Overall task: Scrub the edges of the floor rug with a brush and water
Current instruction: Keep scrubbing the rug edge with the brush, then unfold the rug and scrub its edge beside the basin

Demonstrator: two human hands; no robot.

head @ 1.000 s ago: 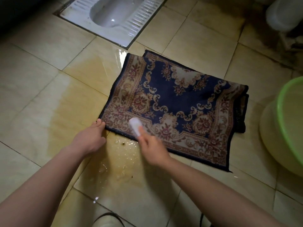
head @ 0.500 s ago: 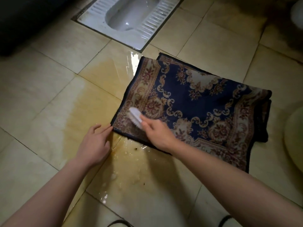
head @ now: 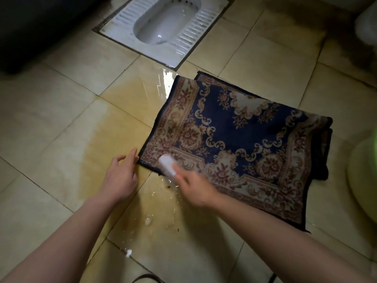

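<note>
A folded dark-blue floor rug (head: pixel 244 139) with beige and red floral borders lies on wet tiles. My right hand (head: pixel 193 186) grips a white scrub brush (head: pixel 167 164) that rests on the rug's near-left border, right at the edge; the hand is blurred by motion. Just left of the rug's near-left corner, my left hand (head: pixel 122 176) rests on the wet floor with its fingers spread, the fingertips close to the corner. I cannot tell whether they touch the rug.
A white squat toilet pan (head: pixel 163 27) is set into the floor beyond the rug. A green basin (head: pixel 365 180) stands at the right edge. Yellowish water (head: pixel 114 127) with foam specks covers the tiles left of and in front of the rug.
The brush has moved from the rug's left border back toward the near edge. My left hand has come off the corner slightly and its fingers have spread. The camera view has shifted.
</note>
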